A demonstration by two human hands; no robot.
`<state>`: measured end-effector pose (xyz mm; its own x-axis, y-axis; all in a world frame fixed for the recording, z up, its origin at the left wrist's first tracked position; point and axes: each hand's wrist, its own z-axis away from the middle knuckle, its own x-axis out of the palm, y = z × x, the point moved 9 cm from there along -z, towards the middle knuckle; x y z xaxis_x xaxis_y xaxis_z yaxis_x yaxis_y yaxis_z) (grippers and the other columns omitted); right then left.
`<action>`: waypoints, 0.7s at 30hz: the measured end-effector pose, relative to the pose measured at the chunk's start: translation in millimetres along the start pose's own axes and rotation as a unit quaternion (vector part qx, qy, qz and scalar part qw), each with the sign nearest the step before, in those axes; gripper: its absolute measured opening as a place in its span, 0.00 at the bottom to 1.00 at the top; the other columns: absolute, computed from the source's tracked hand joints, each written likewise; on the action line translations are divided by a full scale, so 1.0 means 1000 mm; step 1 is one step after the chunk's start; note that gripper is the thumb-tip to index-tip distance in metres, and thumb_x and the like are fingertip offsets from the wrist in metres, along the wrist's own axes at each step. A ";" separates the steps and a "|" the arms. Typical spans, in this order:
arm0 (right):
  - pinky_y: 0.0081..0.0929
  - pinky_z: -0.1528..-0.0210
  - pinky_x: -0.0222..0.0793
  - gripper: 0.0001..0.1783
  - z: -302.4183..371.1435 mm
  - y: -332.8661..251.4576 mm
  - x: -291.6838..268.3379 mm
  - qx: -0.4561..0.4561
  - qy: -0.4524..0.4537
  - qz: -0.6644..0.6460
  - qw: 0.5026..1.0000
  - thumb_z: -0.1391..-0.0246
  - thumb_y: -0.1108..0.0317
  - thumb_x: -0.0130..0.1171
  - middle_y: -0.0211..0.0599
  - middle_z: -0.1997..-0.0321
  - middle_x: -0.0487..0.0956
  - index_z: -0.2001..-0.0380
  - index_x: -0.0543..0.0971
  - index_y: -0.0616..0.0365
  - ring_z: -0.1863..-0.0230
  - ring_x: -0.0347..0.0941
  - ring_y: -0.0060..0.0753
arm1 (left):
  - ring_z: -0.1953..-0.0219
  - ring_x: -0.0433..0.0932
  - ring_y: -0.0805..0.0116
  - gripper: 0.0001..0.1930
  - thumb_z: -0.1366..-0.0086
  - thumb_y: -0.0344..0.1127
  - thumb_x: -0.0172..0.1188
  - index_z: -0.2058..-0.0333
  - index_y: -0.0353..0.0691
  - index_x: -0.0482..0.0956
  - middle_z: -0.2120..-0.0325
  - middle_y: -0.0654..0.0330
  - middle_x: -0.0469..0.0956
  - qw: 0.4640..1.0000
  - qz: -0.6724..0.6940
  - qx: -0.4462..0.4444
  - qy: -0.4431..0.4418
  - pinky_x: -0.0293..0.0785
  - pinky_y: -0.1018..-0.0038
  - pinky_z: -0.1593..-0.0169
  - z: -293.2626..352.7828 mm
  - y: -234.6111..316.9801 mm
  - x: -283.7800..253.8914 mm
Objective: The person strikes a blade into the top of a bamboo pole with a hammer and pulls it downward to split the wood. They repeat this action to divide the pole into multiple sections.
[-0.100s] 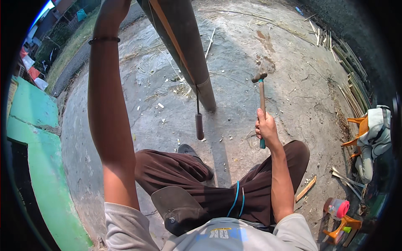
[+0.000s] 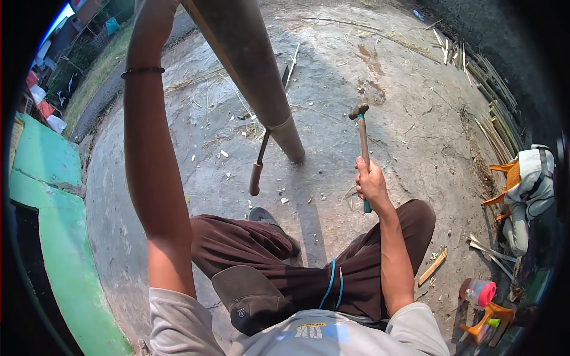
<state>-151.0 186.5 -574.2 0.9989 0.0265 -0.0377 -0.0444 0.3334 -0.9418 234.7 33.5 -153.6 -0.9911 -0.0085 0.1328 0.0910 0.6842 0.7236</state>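
Note:
A thick brownish bamboo pole (image 2: 249, 65) stands on the concrete between my legs, rising out of the top of the view. My left hand (image 2: 159, 7) is up beside it at the top edge; its fingers are cut off, so its grip does not show. A long knife (image 2: 256, 172) crosses the pole near its lower end. Its wooden handle hangs free on the near left, and part of the dark blade shows past the pole's far side. My right hand (image 2: 371, 184) is closed round a hammer (image 2: 364, 139), head up, to the right of the pole.
Bamboo chips and strips litter the concrete floor (image 2: 332, 77). Long bamboo poles (image 2: 499, 124) lie along the right. An orange chair (image 2: 507, 178) with a bag, a pink-lidded jar (image 2: 478, 292) and a cut bamboo piece (image 2: 433, 267) are nearer. A green ledge (image 2: 50, 237) borders the left.
The knife's handle has swung left and now slants. The pole has turned slightly, its pale split strip moving to the left side. The hammer has shifted slightly left in view.

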 end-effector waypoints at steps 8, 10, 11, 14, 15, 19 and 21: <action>0.37 0.63 0.72 0.27 0.015 -0.026 0.007 -0.163 0.077 0.228 0.957 0.34 0.44 0.55 0.42 0.75 0.77 0.50 0.76 0.60 0.71 0.76 0.38 | 0.53 0.81 0.69 0.36 0.40 0.38 0.73 0.40 0.28 0.65 0.55 0.51 0.83 0.961 -0.241 0.118 0.072 0.79 0.71 0.54 0.043 0.053 0.072; 0.36 0.65 0.71 0.25 0.020 -0.040 0.004 -0.177 0.070 0.252 0.949 0.32 0.48 0.54 0.43 0.75 0.77 0.50 0.76 0.60 0.73 0.75 0.40 | 0.54 0.81 0.67 0.38 0.41 0.42 0.74 0.41 0.25 0.65 0.57 0.49 0.82 0.950 -0.266 0.145 0.072 0.79 0.70 0.54 0.038 0.053 0.079; 0.36 0.66 0.70 0.24 0.024 -0.060 0.001 -0.210 0.074 0.261 0.939 0.32 0.50 0.54 0.42 0.75 0.76 0.48 0.76 0.60 0.73 0.74 0.38 | 0.55 0.81 0.64 0.41 0.43 0.45 0.75 0.42 0.23 0.65 0.58 0.48 0.81 0.938 -0.295 0.173 0.062 0.79 0.69 0.54 0.039 0.056 0.087; 0.32 0.69 0.67 0.24 0.050 -0.137 0.004 -0.236 0.042 0.269 0.933 0.30 0.55 0.52 0.35 0.77 0.73 0.41 0.72 0.61 0.75 0.68 0.27 | 0.55 0.82 0.61 0.42 0.42 0.51 0.73 0.43 0.22 0.65 0.55 0.43 0.80 0.925 -0.285 0.223 0.112 0.80 0.67 0.53 0.058 0.073 0.093; 0.29 0.70 0.66 0.25 0.061 -0.168 0.013 -0.250 0.031 0.265 0.931 0.29 0.55 0.51 0.32 0.77 0.71 0.38 0.69 0.61 0.75 0.67 0.23 | 0.55 0.82 0.59 0.42 0.42 0.53 0.72 0.44 0.21 0.65 0.54 0.41 0.79 0.916 -0.282 0.252 0.131 0.80 0.67 0.53 0.064 0.077 0.093; 0.24 0.78 0.62 0.22 0.097 -0.250 0.028 -0.381 0.036 0.179 0.906 0.28 0.64 0.47 0.26 0.80 0.67 0.35 0.64 0.59 0.81 0.64 0.16 | 0.53 0.83 0.55 0.41 0.38 0.53 0.68 0.43 0.20 0.63 0.54 0.39 0.79 0.917 -0.266 0.243 0.172 0.80 0.64 0.52 0.069 0.070 0.101; 0.24 0.78 0.63 0.19 0.096 -0.254 0.044 -0.440 0.042 0.202 0.874 0.28 0.69 0.46 0.29 0.81 0.66 0.38 0.65 0.57 0.82 0.65 0.17 | 0.53 0.83 0.51 0.41 0.34 0.55 0.64 0.41 0.21 0.61 0.55 0.39 0.80 0.937 -0.205 0.253 0.131 0.80 0.63 0.52 0.069 0.077 0.103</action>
<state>-97.2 193.9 -304.5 0.9032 -0.1071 -0.4155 -0.4033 -0.5427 -0.7368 133.1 136.0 -130.8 -0.8692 -0.4788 0.1234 -0.4145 0.8417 0.3459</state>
